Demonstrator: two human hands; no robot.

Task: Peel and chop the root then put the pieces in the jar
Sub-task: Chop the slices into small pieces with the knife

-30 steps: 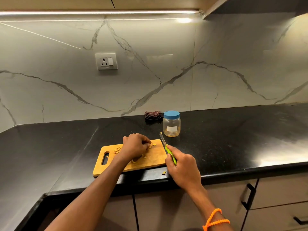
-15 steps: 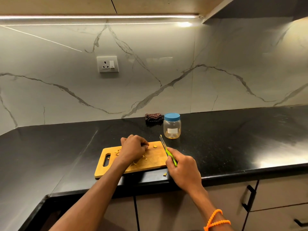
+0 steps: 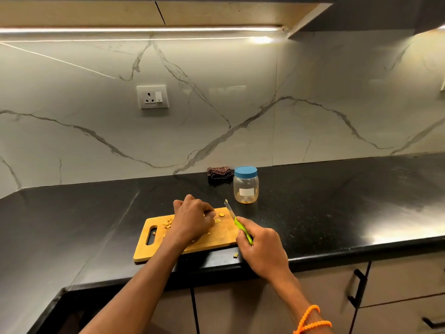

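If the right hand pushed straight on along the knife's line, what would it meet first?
Bare black countertop first; the right hand holds the green-handled knife, whose tip passes just left of the blue-lidded plastic jar, though depth is unclear.

Head view, down over counter [image 3: 337,213]

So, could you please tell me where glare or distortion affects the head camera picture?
In the head view, the under-cabinet light strip burns out white, its reflection glares off the black countertop at right, and wide-angle distortion bows the counter edge; the cutting board and both hands stay evenly lit and readable.
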